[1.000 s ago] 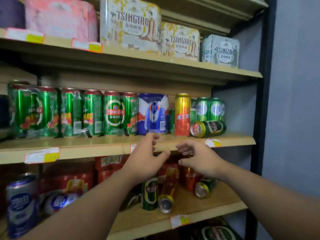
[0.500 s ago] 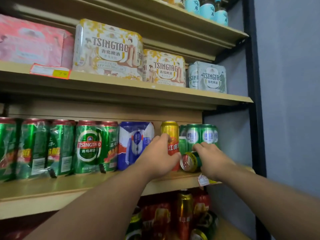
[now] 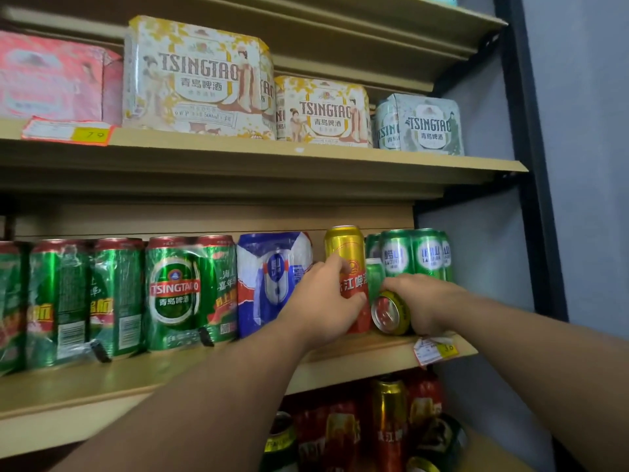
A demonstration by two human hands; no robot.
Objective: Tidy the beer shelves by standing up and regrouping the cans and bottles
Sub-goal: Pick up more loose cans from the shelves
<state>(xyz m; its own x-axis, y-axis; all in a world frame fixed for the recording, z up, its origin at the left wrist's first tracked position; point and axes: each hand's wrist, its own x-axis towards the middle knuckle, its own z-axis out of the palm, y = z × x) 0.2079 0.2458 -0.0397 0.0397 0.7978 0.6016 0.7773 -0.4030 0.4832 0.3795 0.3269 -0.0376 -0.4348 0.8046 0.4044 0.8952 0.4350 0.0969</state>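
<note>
**Both hands on cans at the right end of the middle shelf**

The left hand (image 3: 320, 303) grips a gold and red can (image 3: 345, 248) that stands upright on the middle shelf (image 3: 102, 379). Its fingers (image 3: 335, 264) curl round the can's left side and the thumb lies across the lower front. Just to the right, a green can (image 3: 389, 313) lies on its side with its silver top facing out. The right hand (image 3: 423, 301) grasps it from above, fingers (image 3: 396, 284) wrapped over the upper edge. The two cans are touching or nearly so. Behind the right hand, a group of green cans (image 3: 413, 253) stands upright against the back of the shelf.

Left of the gold and red can sits a blue pack (image 3: 269, 267), then a row of green packs (image 3: 177, 294) in clear wrap, running to the left edge. A price tag (image 3: 435, 349) hangs from the shelf lip below the right hand.

On the shelf above (image 3: 306, 155) stand two white and gold packs (image 3: 200, 76), a pale green pack (image 3: 420, 126) and a pink pack (image 3: 51, 73), with a second price tag (image 3: 68, 131) on the lip. Below, red and gold cans (image 3: 389, 417) stand crowded together, blurred.
</note>
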